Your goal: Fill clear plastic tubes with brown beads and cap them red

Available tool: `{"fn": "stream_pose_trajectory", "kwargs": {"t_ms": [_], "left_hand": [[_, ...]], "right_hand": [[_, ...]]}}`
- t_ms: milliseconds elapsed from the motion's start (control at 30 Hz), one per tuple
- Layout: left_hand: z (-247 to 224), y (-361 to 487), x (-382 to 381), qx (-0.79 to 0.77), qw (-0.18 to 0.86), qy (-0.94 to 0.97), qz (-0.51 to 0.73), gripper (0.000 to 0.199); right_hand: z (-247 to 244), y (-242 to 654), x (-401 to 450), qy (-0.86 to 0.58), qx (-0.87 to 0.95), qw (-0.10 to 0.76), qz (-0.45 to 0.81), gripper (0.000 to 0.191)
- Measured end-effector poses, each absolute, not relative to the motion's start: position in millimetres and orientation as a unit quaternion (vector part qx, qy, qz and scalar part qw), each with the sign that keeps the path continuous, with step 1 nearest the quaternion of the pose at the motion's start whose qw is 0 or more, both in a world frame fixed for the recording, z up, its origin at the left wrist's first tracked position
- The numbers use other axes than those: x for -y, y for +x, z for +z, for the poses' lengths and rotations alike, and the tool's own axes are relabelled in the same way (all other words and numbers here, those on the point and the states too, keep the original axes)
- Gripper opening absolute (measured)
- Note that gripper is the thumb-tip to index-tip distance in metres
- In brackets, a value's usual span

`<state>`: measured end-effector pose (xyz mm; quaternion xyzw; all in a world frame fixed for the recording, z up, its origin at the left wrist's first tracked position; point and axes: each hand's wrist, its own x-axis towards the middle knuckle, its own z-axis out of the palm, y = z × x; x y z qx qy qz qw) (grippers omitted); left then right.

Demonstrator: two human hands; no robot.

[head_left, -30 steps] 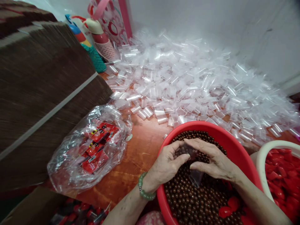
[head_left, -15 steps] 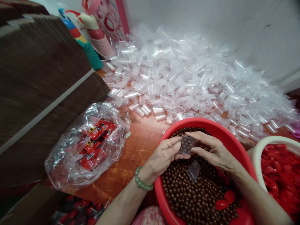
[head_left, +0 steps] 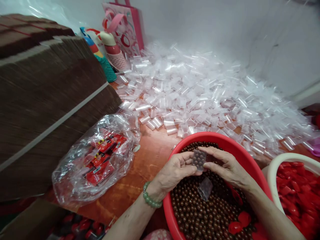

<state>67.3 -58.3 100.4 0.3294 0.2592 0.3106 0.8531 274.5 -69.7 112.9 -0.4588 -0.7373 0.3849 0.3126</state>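
Observation:
A small clear pouch of brown balls is held between my two hands above a red basin. My left hand, with a green bead bracelet at the wrist, grips its left and lower edge. On the right side, my right hand pinches the pouch between thumb and fingers. Brown balls fill much of the basin. Another clear pouch lies on them below my hands, and red pieces rest at the lower right.
Clear plastic pieces are heaped along the wall. A plastic bag with red packets lies left, beside stacked brown cardboard. At right stands a white tub of red pieces. Bottles and a pink bag stand behind.
The camera view has shifted, so the surroundings sit lower in the picture. My left thumb has moved down to the pouch's lower edge. Both hands still hold the pouch.

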Motion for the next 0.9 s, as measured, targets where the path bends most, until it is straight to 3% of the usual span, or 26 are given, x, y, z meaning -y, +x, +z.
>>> {"fn": "stream_pose_trajectory", "kwargs": {"t_ms": [100,267,400,500,633,767,900], "left_hand": [[99,68,59,-0.257,0.849,0.335,0.316,0.037],[97,68,58,-0.269,0.823,0.339,0.367,0.033],[97,67,58,-0.295,0.817,0.340,0.359,0.029],[99,66,58,-0.319,0.798,0.372,0.351,0.026],[102,64,58,-0.341,0.768,0.439,0.317,0.021],[103,63,59,-0.345,0.771,0.446,0.297,0.021],[104,65,60,-0.339,0.793,0.427,0.273,0.028]], "right_hand": [[111,274,71,-0.459,0.729,0.310,0.403,0.043],[108,273,72,-0.465,0.662,0.376,0.453,0.064],[115,289,70,-0.507,0.671,0.385,0.379,0.055],[122,314,71,-0.575,0.707,0.301,0.281,0.037],[127,341,82,-0.660,0.710,0.138,0.204,0.028],[128,344,97,-0.674,0.698,-0.032,0.240,0.020],[122,332,111,-0.660,0.691,-0.116,0.270,0.027]]}}
